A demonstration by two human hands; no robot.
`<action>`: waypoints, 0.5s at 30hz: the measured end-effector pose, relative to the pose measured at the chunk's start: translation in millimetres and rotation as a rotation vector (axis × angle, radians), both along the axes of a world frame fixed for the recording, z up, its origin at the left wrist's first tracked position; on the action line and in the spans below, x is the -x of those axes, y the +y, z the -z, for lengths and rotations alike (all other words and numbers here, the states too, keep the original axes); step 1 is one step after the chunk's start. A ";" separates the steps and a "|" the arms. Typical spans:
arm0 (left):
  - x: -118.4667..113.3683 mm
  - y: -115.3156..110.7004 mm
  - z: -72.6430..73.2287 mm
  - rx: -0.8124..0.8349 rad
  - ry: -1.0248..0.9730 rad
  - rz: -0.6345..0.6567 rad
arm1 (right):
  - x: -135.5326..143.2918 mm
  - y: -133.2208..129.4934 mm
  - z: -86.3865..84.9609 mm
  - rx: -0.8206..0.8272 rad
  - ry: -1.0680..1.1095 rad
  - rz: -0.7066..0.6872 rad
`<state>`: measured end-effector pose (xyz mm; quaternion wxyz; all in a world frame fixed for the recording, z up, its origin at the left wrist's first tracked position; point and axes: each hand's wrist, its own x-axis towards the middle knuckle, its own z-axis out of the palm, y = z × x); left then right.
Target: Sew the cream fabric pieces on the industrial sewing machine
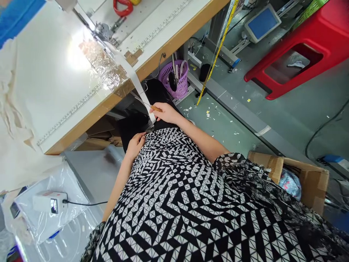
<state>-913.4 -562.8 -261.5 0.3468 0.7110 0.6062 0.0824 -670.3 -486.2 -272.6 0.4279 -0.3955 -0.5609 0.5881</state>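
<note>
My right hand (167, 112) is closed around the brown handle of an awl (157, 108), whose thin metal shaft points up and left. Just at these fingers hangs a white strip (139, 87), flat like tape, running down from the sewing machine (105, 32) over the table edge; whether the hand grips it too I cannot tell. My left hand (136, 145) is low at my lap, against the black-and-white patterned dress (174, 182). Its fingers are bent and pressed together beside a small greyish bit, and what they hold is hidden.
The white sewing table (51, 83) has a wooden edge and printed rulers. Red-handled scissors (122, 8) lie behind the machine. Below stands a purple basket (180, 87). A red stool (300, 47) and an open cardboard box (313, 182) are to the right; a white device (50, 202) is at left.
</note>
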 end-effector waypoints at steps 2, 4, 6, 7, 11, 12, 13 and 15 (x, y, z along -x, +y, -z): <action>0.7 1.0 0.6 -0.004 0.001 0.004 | 0.3 0.3 0.7 0.007 -0.002 0.006; 1.5 2.2 1.0 -0.010 0.001 0.008 | 1.1 0.6 2.3 0.001 0.003 0.013; 2.1 3.3 0.9 -0.008 0.000 0.016 | 2.0 0.6 4.2 -0.013 0.008 0.014; 2.2 3.7 0.7 -0.004 0.000 0.021 | 2.4 0.6 5.1 -0.019 0.012 0.013; 0.8 2.6 -1.3 0.001 0.000 0.029 | 2.0 0.1 7.4 -0.048 0.030 0.006; 0.2 1.9 -2.0 0.000 0.000 0.027 | 1.5 0.0 7.7 -0.050 0.031 0.004; -0.4 1.0 -2.7 0.000 0.000 0.025 | 1.0 0.1 8.1 -0.048 0.027 0.003; -1.3 -0.3 -4.1 0.002 0.001 0.024 | 0.5 0.6 9.1 -0.038 0.018 0.002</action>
